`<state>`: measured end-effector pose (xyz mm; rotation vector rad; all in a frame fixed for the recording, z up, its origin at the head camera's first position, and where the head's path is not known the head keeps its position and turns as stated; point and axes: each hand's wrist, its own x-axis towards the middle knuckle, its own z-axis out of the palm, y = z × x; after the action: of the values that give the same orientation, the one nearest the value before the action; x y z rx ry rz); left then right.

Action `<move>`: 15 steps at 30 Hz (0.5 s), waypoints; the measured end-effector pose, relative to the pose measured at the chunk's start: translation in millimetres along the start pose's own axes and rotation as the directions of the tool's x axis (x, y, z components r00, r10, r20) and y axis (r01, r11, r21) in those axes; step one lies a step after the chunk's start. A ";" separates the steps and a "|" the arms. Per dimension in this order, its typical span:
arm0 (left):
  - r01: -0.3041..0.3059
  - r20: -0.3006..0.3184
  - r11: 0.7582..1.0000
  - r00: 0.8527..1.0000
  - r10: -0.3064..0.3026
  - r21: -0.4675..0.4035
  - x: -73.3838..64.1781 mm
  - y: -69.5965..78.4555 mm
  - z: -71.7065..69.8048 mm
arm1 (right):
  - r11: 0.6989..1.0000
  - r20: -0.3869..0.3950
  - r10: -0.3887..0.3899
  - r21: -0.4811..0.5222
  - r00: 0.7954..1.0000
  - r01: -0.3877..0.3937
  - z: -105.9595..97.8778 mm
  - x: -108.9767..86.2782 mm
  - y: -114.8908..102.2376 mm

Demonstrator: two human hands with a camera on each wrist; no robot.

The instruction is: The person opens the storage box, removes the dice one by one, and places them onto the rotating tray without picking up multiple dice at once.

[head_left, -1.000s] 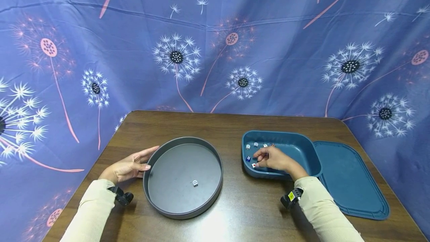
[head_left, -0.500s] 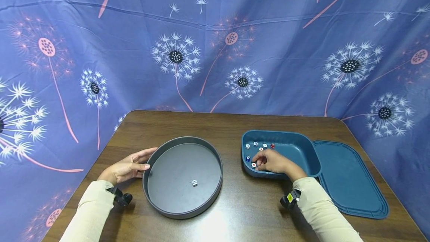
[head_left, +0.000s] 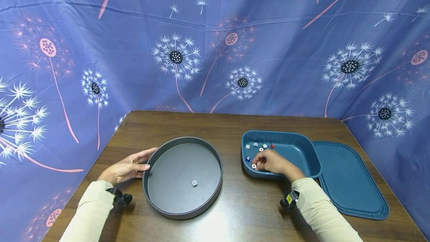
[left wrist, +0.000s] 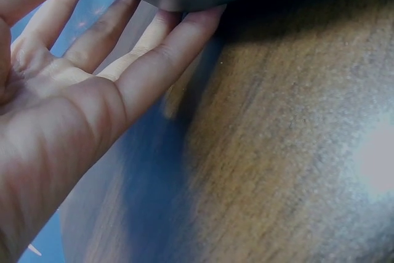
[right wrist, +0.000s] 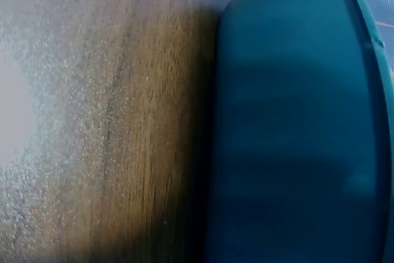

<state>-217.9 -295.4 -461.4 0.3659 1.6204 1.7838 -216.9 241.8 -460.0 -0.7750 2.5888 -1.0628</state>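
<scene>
In the head view my left hand (head_left: 125,168) touches the side of a round dark grey pan (head_left: 183,215) on the left. Its thumb lies at the rim, and in the left wrist view the fairly straight fingers (left wrist: 154,69) meet the outer wall. A white die (head_left: 194,183) lies inside the pan. My right hand (head_left: 273,161) reaches into a blue rectangular tub (head_left: 304,148). Its curled thumb and fingers pinch a white die with a red pip (head_left: 254,166). Near it are a blue die (head_left: 248,158), a red die (head_left: 273,146) and several white dice (head_left: 247,146).
A flat blue lid (head_left: 352,182) lies right of the tub, partly beneath its edge. Wooden tabletop (head_left: 231,204) shows between pan and tub. Behind hangs a blue dandelion-print cloth (head_left: 208,59). The right wrist view is filled by the tub's outer wall (right wrist: 295,115) and the table.
My right hand has drawn back slightly inside the tub, uncovering the red die and a red-pipped white die. The die at its fingertips has turned a little. My left hand stays on the pan.
</scene>
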 end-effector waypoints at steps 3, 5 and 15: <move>-0.001 0.004 1.000 1.000 0.001 0.000 -0.1 -0.5 -0.3 | 1.000 -0.005 -0.007 -0.015 1.000 0.007 0.6 0.8 0.2; 0.004 0.000 1.000 1.000 -0.004 -0.004 -0.2 -0.4 -0.2 | 1.000 -0.009 -0.009 -0.024 1.000 0.009 0.8 1.2 0.4; -0.002 0.003 1.000 1.000 0.002 -0.006 -0.4 0.2 1.0 | 0.999 -0.031 0.012 -0.034 0.999 -0.013 -12.5 -3.2 -3.3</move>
<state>-217.1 -294.9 -461.0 0.3677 1.6128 1.7886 -218.0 248.9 -448.9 -0.7547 2.6404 -1.0381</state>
